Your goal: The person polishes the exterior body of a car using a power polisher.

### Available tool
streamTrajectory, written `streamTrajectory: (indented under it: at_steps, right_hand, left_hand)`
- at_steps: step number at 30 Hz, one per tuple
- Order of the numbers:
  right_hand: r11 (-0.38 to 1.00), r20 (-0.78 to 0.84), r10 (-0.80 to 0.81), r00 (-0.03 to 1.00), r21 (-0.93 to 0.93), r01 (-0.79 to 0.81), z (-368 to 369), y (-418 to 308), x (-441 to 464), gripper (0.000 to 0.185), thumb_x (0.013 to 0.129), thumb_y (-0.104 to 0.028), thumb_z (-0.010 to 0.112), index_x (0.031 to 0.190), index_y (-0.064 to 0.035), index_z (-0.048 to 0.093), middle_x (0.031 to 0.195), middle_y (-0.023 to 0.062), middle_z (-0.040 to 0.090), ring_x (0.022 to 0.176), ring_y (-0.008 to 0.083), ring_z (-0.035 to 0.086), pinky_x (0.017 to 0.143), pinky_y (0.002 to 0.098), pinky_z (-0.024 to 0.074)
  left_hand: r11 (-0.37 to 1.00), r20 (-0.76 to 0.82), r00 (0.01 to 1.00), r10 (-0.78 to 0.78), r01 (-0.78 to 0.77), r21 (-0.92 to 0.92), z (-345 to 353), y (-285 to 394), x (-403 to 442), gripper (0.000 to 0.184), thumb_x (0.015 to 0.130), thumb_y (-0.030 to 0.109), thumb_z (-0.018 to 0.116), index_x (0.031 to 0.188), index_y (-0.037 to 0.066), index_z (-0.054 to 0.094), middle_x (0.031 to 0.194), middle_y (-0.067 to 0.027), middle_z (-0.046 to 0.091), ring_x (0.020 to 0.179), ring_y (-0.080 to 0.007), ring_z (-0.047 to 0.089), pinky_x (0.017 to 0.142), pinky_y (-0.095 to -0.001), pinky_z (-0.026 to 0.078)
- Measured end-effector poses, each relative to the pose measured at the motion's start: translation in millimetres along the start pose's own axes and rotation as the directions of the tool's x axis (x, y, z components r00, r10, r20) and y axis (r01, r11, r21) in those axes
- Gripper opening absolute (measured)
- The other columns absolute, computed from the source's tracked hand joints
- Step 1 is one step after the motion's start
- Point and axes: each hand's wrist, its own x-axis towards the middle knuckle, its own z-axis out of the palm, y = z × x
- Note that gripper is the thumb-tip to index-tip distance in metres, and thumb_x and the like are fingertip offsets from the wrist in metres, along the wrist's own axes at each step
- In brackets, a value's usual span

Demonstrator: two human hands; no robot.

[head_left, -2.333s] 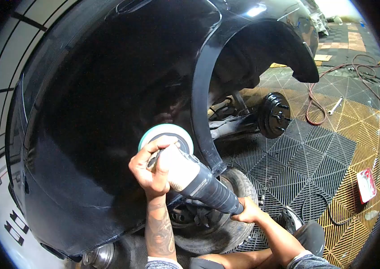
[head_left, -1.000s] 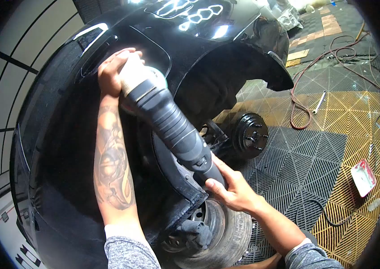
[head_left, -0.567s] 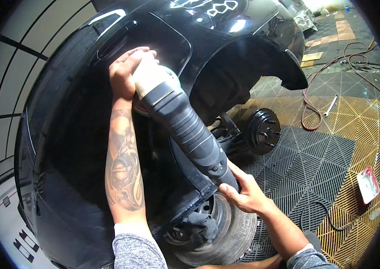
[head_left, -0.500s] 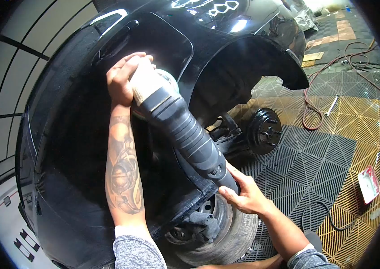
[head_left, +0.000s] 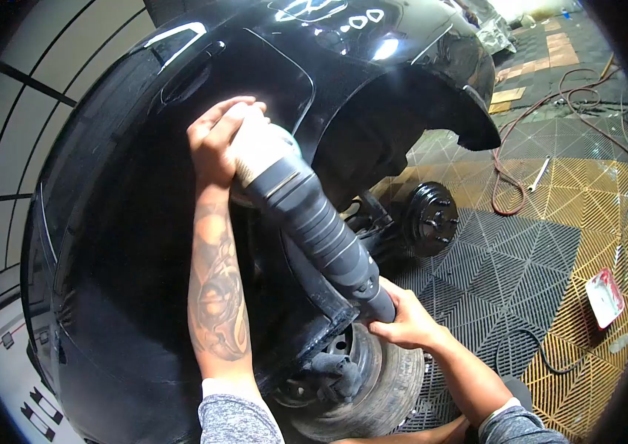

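Note:
A black polisher [head_left: 321,229] slants across the view, its pale, cloth-like head cover [head_left: 264,152] over the black car's rear door panel [head_left: 144,244]. My left hand [head_left: 218,140] is closed over the top of that head end. Lower down, my right hand [head_left: 406,322] wraps around the rear grip of the tool. The pad is mostly hidden behind the head; a pale round edge shows beside it. Near the head are the door handle [head_left: 195,70] and the wheel arch [head_left: 373,89].
A bare wheel hub [head_left: 432,218] shows under the arch. Below the car lies a loose wheel [head_left: 381,399] with a dark cloth [head_left: 335,370] on it. On the tiled floor are a red hose [head_left: 503,181], a white stick-like tool [head_left: 540,174], a tray [head_left: 605,298] and a black cord [head_left: 543,355].
The polisher's head and my left hand have shifted slightly right and down in view. The whole scene has drifted a little left. Both hands keep their hold.

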Motion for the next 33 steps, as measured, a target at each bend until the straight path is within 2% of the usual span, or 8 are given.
streamTrajectory:
  at_steps: [2,7,10,11,14,18,22,33]
  right_hand:
    - [1.000,-0.034,0.010,0.999,-0.011,-0.011,-12,-6,10,0.074,0.072,-0.006,0.071,0.143,-0.0034,0.051,0.130,0.0129,0.065,0.123,0.0194,0.059,0.110,0.0353,0.0420]
    - [0.988,-0.023,0.105,0.994,0.113,-0.102,-28,-9,17,0.063,0.072,-0.003,0.067,0.135,-0.0022,0.057,0.121,0.0069,0.065,0.110,0.0142,0.057,0.104,0.0323,0.0439]
    - [0.972,-0.008,0.218,0.976,0.088,-0.216,-24,-5,5,0.053,0.071,-0.005,0.069,0.124,-0.0009,0.064,0.109,0.0055,0.069,0.101,0.0128,0.059,0.097,0.0313,0.0473]
    - [0.960,0.007,0.273,0.962,0.059,-0.273,-21,-3,1,0.049,0.071,-0.005,0.070,0.119,-0.0004,0.066,0.104,0.0048,0.071,0.097,0.0123,0.060,0.095,0.0310,0.0486]
    - [0.964,-0.003,0.266,0.964,0.027,-0.266,-12,6,-5,0.036,0.068,-0.009,0.074,0.102,0.0007,0.067,0.089,0.0015,0.067,0.082,0.0093,0.059,0.079,0.0278,0.0497]
    - [0.947,0.015,0.318,0.948,-0.053,-0.317,-7,16,-8,0.023,0.067,-0.010,0.076,0.084,0.0002,0.065,0.074,-0.0011,0.062,0.069,0.0073,0.056,0.064,0.0259,0.0477]
    - [0.914,0.063,0.401,0.914,-0.083,-0.396,-6,19,-16,0.041,0.065,-0.014,0.076,0.101,0.0041,0.070,0.089,0.0066,0.072,0.083,0.0115,0.062,0.083,0.0312,0.0532]
    - [0.863,0.165,0.470,0.867,-0.292,-0.412,-15,35,-38,0.039,0.065,-0.016,0.076,0.098,0.0029,0.069,0.079,0.0061,0.068,0.075,0.0115,0.060,0.076,0.0306,0.0526]
  left_hand:
    - [0.995,0.022,0.998,0.064,-0.065,0.070,11,-8,25,0.034,0.094,0.018,0.055,0.111,-0.009,0.068,0.103,-0.0206,0.074,0.090,-0.0262,0.075,0.084,-0.0358,0.060]
    - [0.936,-0.036,0.983,-0.177,0.158,-0.314,37,-4,40,0.032,0.092,0.017,0.058,0.110,-0.008,0.069,0.100,-0.0189,0.075,0.088,-0.0247,0.075,0.082,-0.0338,0.060]
    - [0.959,-0.065,0.982,-0.177,0.157,-0.238,33,4,16,0.031,0.092,0.016,0.058,0.108,-0.008,0.069,0.100,-0.0186,0.075,0.086,-0.0239,0.075,0.082,-0.0343,0.061]
    - [0.996,-0.052,0.995,0.087,-0.088,-0.010,27,-2,5,0.031,0.093,0.017,0.059,0.108,-0.008,0.069,0.099,-0.0189,0.075,0.085,-0.0236,0.075,0.081,-0.0351,0.061]
    - [0.969,-0.098,0.985,-0.139,0.115,-0.218,16,9,-23,0.030,0.093,0.016,0.059,0.108,-0.008,0.069,0.099,-0.0204,0.075,0.084,-0.0248,0.074,0.080,-0.0357,0.061]
    - [0.971,-0.167,0.976,-0.138,0.100,-0.219,8,16,-51,0.029,0.092,0.015,0.059,0.107,-0.008,0.069,0.099,-0.0206,0.075,0.083,-0.0246,0.074,0.080,-0.0352,0.060]
    - [0.971,-0.208,0.967,-0.148,0.103,-0.215,9,25,-76,0.028,0.089,0.015,0.060,0.104,-0.008,0.070,0.099,-0.0186,0.075,0.087,-0.0219,0.072,0.086,-0.0355,0.057]
    - [0.973,-0.338,0.921,-0.194,0.137,-0.186,5,38,-131,0.034,0.086,0.027,0.065,0.098,-0.004,0.075,0.093,-0.0149,0.076,0.086,-0.0229,0.073,0.083,-0.0355,0.058]
